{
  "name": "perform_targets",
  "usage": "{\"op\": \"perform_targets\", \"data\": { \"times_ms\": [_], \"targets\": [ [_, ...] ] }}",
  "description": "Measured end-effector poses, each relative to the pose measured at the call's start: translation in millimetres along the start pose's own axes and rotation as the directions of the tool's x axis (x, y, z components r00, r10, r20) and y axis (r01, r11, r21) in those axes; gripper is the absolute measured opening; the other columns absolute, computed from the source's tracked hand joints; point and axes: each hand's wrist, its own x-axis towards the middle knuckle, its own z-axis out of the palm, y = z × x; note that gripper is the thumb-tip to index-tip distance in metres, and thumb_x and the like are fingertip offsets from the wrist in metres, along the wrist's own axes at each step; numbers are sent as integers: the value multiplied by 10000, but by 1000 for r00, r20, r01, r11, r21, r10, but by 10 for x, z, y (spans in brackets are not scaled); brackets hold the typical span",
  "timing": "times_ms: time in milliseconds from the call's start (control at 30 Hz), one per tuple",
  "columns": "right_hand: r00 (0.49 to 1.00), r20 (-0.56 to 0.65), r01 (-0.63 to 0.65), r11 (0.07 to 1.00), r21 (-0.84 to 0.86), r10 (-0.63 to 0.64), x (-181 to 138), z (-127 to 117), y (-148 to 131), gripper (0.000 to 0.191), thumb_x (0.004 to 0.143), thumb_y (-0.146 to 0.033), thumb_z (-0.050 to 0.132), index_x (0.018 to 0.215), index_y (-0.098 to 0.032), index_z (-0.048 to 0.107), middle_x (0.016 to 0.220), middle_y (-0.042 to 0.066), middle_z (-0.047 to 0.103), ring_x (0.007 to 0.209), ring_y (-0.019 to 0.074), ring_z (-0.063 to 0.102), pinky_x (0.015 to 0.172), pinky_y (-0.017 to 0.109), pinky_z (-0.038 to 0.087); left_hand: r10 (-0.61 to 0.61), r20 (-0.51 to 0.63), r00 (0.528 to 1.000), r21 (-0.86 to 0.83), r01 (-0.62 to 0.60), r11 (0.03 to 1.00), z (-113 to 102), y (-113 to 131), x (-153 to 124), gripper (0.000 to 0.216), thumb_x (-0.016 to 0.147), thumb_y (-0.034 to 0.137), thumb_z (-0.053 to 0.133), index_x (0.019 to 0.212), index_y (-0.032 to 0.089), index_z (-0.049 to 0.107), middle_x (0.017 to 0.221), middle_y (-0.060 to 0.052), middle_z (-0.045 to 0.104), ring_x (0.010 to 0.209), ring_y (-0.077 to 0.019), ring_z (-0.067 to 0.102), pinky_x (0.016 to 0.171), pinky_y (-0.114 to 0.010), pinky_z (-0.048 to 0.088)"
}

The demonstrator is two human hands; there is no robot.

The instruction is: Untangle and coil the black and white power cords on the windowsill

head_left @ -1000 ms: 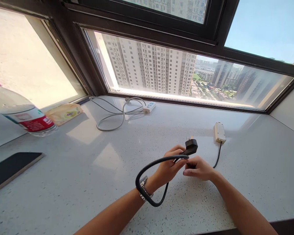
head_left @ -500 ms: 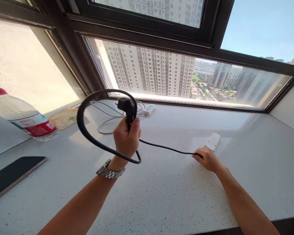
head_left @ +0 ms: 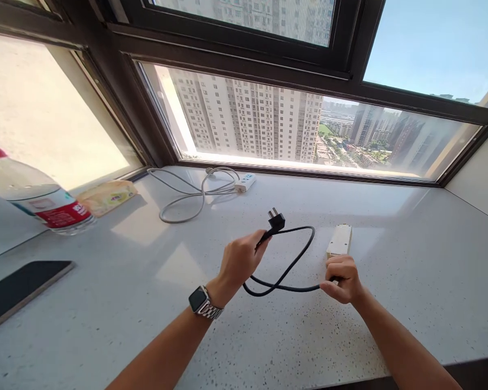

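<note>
My left hand (head_left: 238,260), with a watch on the wrist, is closed round a black cable (head_left: 289,265) just below its black plug (head_left: 275,220), whose pins point up. The cable loops once between my hands above the white speckled counter (head_left: 268,336). My right hand (head_left: 341,279) pinches the same cable close to where it enters a cream power strip (head_left: 340,240), which lies on the counter just beyond my fingers.
A second white power strip (head_left: 244,183) with a coiled grey cord (head_left: 187,197) lies by the window. At the left stand a plastic bottle (head_left: 32,195), a yellow packet (head_left: 108,196) and a dark phone (head_left: 18,290). The counter's front edge runs at the lower right.
My left hand has come down and right from near the window with the plug. The big cable loop has shrunk to a small one between my hands. The cream power strip has turned slightly.
</note>
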Motion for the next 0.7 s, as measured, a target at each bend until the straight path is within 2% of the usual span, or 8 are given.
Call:
{"op": "perform_targets", "data": {
  "times_ms": [100, 200, 367, 500, 567, 633, 700],
  "targets": [
    [992, -123, -18, 995, 99, 30, 20, -44, -56, 535, 814, -575, 516, 459, -225, 321, 407, -44, 245, 389, 86, 192, 437, 276, 167, 135, -8, 991, -106, -135, 985, 142, 67, -76, 252, 907, 295, 438, 939, 159, 649, 675, -55, 669, 513, -122, 558, 465, -196, 331],
    [962, -262, -24, 983, 180, 71, 11, -45, -87, 513, 815, -546, 536, 472, -222, 335, 413, -42, 250, 391, 83, 178, 429, 275, 155, 271, 10, 962, -142, -267, 953, 260, 143, -133, 266, 926, 256, 409, 1010, 159, 643, 736, -69, 694, 514, -116, 571, 457, -189, 357],
    [895, -398, -82, 953, 293, 199, -20, 24, -134, 420, 797, -516, 585, 563, -216, 408, 479, -39, 312, 444, 99, 257, 451, 265, 215, 358, -3, 934, -88, -357, 930, 341, 189, -192, 279, 946, 230, 382, 1042, 145, 630, 763, -78, 702, 554, -123, 603, 478, -186, 396],
    [843, -414, -184, 908, 376, 343, -22, 79, -151, 351, 785, -547, 597, 748, -214, 493, 558, -47, 363, 457, 92, 275, 430, 239, 234, 379, -34, 925, -37, -380, 924, 312, 120, -201, 275, 943, 222, 388, 1054, 147, 627, 753, -69, 701, 539, -120, 590, 466, -189, 373],
    [846, -393, -219, 906, 362, 361, -16, 82, -142, 351, 790, -549, 590, 858, -210, 532, 565, -54, 365, 447, 87, 262, 414, 228, 217, 374, -22, 927, -23, -374, 927, 297, 84, -202, 283, 943, 231, 386, 1060, 156, 632, 732, -61, 694, 521, -115, 571, 459, -191, 353],
    [872, -366, -225, 931, 289, 324, -9, 71, -127, 306, 811, -509, 574, 812, -203, 556, 531, -55, 359, 441, 91, 271, 417, 233, 221, 360, -7, 933, -22, -360, 933, 295, 69, -207, 294, 942, 241, 382, 1060, 168, 641, 723, -57, 686, 518, -110, 559, 457, -191, 338],
    [898, -345, -212, 956, 202, 272, -3, 58, -114, 323, 833, -445, 544, 622, -204, 501, 488, -43, 355, 435, 96, 290, 427, 246, 236, 354, 5, 935, -43, -353, 935, 307, 83, -217, 298, 942, 254, 385, 1053, 180, 651, 708, -50, 674, 514, -104, 548, 456, -190, 327]
  ]
}}
